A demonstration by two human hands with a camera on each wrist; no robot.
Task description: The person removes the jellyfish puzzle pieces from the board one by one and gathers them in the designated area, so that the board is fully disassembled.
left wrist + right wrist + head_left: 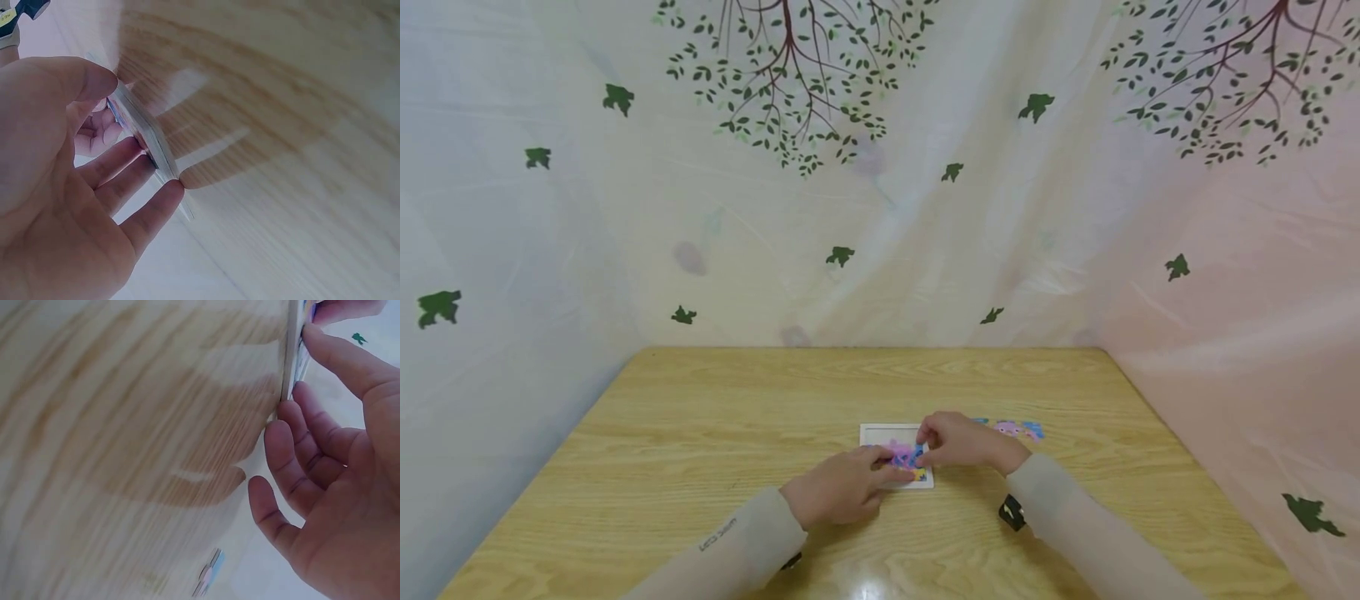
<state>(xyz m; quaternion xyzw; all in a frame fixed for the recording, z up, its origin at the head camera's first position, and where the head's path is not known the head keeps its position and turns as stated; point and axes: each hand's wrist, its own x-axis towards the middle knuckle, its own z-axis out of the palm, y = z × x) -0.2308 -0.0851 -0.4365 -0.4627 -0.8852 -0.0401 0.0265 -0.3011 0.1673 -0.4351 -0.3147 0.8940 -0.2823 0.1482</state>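
A small jigsaw puzzle with a pink cartoon figure (904,457) lies in a white-rimmed tray (884,427) on the table. My left hand (841,487) reaches in from the left. Its fingertips rest on the picture and the tray's near edge, with the thumb at the side of the tray (164,147) in the left wrist view. From the right, my right hand (964,442) pinches a blue puzzle piece (918,451) at the picture's right side, thumb below and forefinger above. In the right wrist view its other fingers (279,440) curl loosely beside the tray.
More puzzle pieces, pink and blue (1019,429), lie on the wooden table (737,392) just beyond my right wrist. Cloth walls (880,292) printed with leaves and branches surround the table's back and sides. A black wrist device (1012,512) hangs under the right sleeve.
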